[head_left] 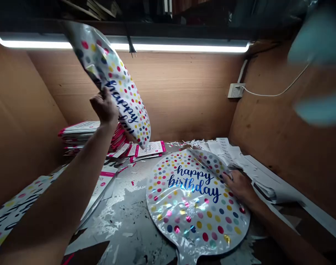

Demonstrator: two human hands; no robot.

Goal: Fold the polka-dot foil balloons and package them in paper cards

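My left hand [105, 107] is raised above the bench, closed on a flat silver foil balloon [116, 79] with coloured dots and blue lettering, which hangs folded and tilted. A second foil balloon [194, 200] reading "happy birthday" lies flat on the bench at centre right, apparently the top of a small pile. My right hand [239, 186] rests on this balloon's right edge, its fingers curled at the rim of the foil.
A stack of pink-edged cards [79, 138] sits at the back left, with loose cards [148, 150] beside it. White paper sheets [256, 171] lie along the right wall. More dotted foil [13, 208] lies at the left. A wall socket [235, 90] with a cable is behind.
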